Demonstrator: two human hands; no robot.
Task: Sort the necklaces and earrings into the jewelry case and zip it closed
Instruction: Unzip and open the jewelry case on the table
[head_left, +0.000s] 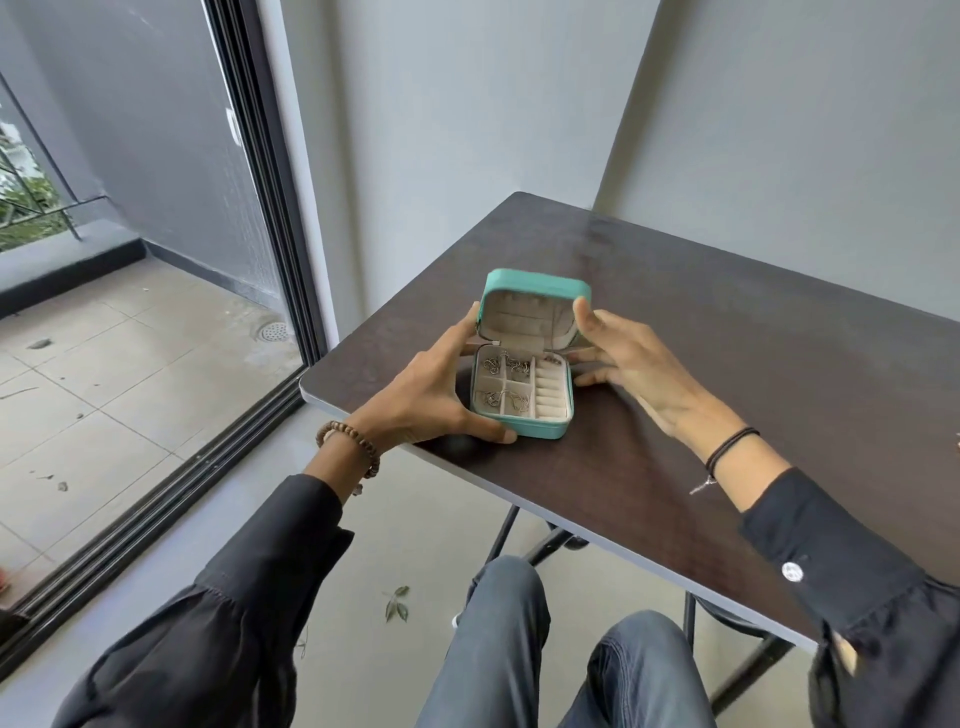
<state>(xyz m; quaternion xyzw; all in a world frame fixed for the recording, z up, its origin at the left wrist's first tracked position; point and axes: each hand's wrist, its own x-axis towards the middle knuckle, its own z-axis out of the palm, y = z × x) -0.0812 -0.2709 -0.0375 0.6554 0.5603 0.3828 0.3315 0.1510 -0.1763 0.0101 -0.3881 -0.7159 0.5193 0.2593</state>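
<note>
A small teal jewelry case (540, 429) stands open near the front left corner of the dark table (727, 364). Its lid (535, 285) is upright, tilted a little forward. Silver necklaces and earrings (506, 366) lie in the cream compartments of the base. My left hand (431, 395) grips the case: thumb along the base's front left corner, fingers up against the lid's left edge. My right hand (623, 358) holds the lid's right edge with its thumb, and its fingers rest by the base's right side.
The table's left and front edges lie close to the case. A wall stands behind the table and a sliding glass door (156, 208) at left. My knees (519, 649) are below the table's front edge. A small item shows at the far right edge (957, 441).
</note>
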